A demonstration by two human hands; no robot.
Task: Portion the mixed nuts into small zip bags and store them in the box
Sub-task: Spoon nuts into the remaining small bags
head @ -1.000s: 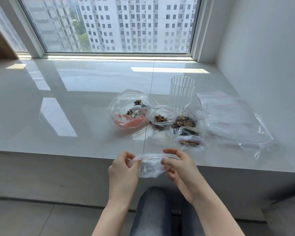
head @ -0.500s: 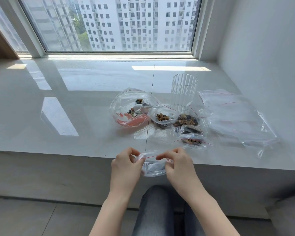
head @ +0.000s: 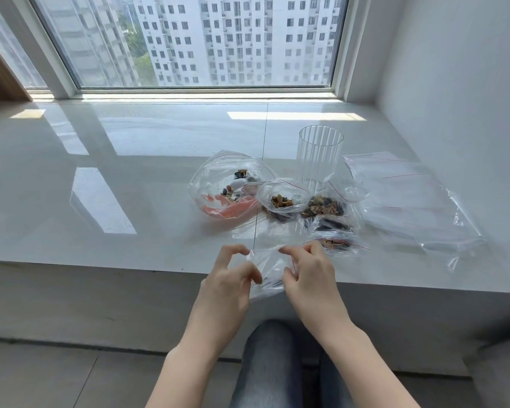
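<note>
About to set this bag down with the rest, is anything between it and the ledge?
Nothing visible blocks it. Both hands hold the small zip bag at the ledge's front edge; filled bags lie just beyond.

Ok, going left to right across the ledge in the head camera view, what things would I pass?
Big zip bag with mixed nuts and an orange bottom → small open bag of nuts → ribbed clear cup → stack of empty zip bags. The filled small bags in front of the cup overlap, so they are left out.

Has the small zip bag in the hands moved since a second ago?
Yes. The small zip bag has come up and forward against the ledge edge, its top now overlapping it.
</note>
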